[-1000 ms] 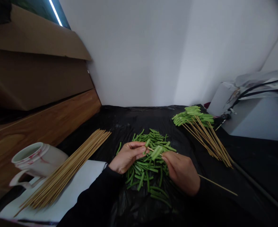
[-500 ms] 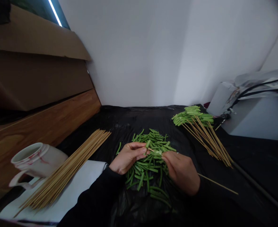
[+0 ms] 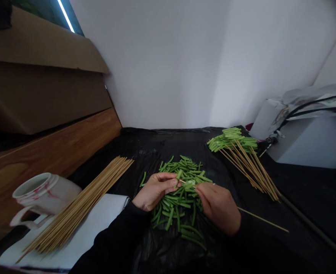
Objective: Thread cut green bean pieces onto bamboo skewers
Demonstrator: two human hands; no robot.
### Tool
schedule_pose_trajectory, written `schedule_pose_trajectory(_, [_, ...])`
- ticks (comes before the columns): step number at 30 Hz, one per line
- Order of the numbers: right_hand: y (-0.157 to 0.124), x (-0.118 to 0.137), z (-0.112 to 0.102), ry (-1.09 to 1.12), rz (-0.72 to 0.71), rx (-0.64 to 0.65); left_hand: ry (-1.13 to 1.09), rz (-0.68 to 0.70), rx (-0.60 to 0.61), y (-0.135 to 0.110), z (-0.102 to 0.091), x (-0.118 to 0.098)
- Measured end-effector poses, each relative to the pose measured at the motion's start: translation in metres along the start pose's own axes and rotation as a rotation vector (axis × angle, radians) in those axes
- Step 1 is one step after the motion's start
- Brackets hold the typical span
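My left hand (image 3: 156,189) pinches a short green bean piece (image 3: 178,174) at its fingertips, just left of the pointed tip of a bamboo skewer. My right hand (image 3: 219,207) grips that skewer (image 3: 263,220), whose bare end sticks out to the right behind the hand. Several bean pieces (image 3: 189,185) are threaded near the tip. Both hands hover over a loose pile of cut green beans (image 3: 182,198) on black plastic sheeting (image 3: 156,148).
A bundle of bare bamboo skewers (image 3: 79,207) lies at left, partly on white paper (image 3: 96,224), beside a white mug (image 3: 39,196). Finished bean skewers (image 3: 242,150) are stacked at back right. A grey box with cables (image 3: 308,129) stands at right; a wooden ledge (image 3: 50,148) runs along the left.
The threaded bean pieces have turned and slid along the skewer, closer to my right fingers. Both hands stay almost in place.
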State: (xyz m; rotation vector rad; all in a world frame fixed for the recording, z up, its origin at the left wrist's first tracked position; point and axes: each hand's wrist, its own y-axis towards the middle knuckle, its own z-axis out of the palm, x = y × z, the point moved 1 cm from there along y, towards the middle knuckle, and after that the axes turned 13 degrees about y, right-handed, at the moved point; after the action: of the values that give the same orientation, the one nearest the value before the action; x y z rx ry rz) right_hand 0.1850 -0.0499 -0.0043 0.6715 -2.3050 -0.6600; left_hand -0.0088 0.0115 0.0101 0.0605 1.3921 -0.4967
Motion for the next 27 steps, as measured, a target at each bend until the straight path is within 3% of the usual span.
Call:
schedule_pose_trajectory(13, [0.0022, 0.0008, -0.0010, 0.105, 0.092, 0.107, 0.012, -0.002, 0.003, 0.0003, 0.0000, 0.0028])
schedule_pose_trajectory(21, [0.0019, 0.0061, -0.0021, 0.049, 0.020, 0.015, -0.002, -0.010, 0.024, 0.0005, 0.0002, 0.0039])
schedule_pose_trajectory(27, [0.0030, 0.0078, -0.0006, 0.175, 0.135, 0.104, 0.042, -0.018, 0.050, -0.0041, 0.0074, 0.0030])
